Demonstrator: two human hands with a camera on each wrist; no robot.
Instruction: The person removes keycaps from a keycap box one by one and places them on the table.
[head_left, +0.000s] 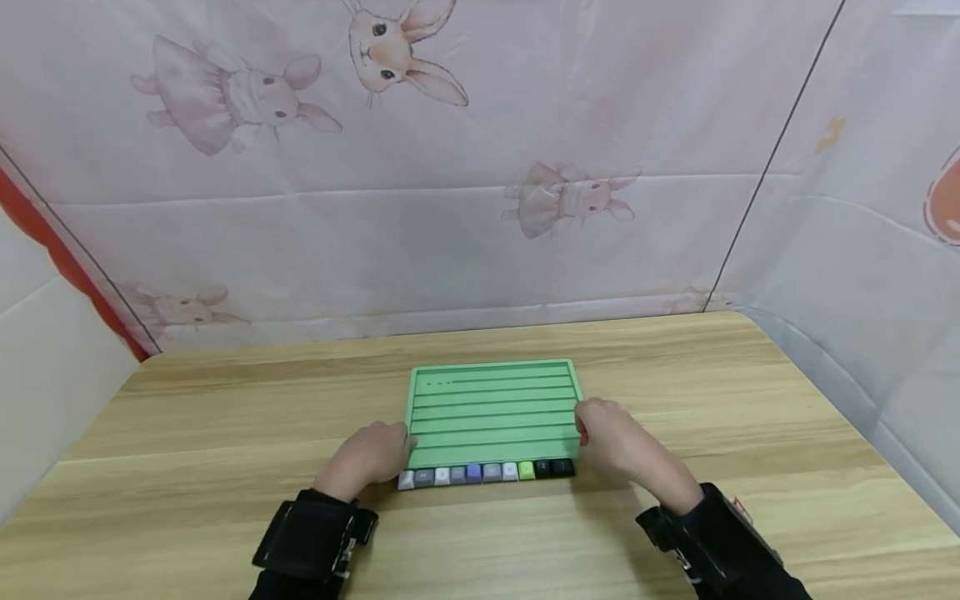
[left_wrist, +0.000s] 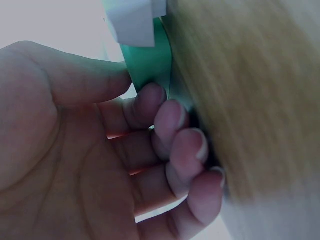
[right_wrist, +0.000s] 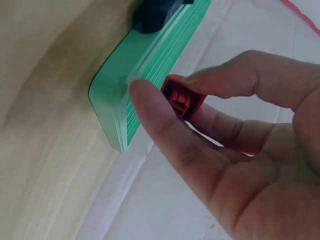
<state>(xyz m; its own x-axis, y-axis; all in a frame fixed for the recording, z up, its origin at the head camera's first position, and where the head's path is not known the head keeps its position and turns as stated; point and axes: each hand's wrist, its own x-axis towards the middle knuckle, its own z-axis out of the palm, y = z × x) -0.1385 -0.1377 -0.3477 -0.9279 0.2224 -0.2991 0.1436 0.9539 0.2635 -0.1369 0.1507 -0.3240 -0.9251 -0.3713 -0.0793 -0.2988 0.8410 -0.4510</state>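
A green ridged tray (head_left: pixel 495 408) lies on the wooden table in the head view, with a row of keycaps (head_left: pixel 474 473) along its near edge. These are white, grey, purple, lime and black. My left hand (head_left: pixel 375 452) grips the tray's left side, thumb at the top of the rim and fingers curled low against its side wall (left_wrist: pixel 150 62). At the tray's right side, my right hand (head_left: pixel 611 433) pinches a red keycap (right_wrist: pixel 182 97) between thumb and fingers, its hollow underside showing in the right wrist view. One fingertip overlaps the tray's rim there.
The wooden table (head_left: pixel 247 417) stretches out around the tray. Behind it hangs a pale cloth wall (head_left: pixel 420 250) printed with rabbits, and another cloth wall (head_left: pixel 847 292) rises at the right. Each wrist wears a black band (head_left: pixel 311 533).
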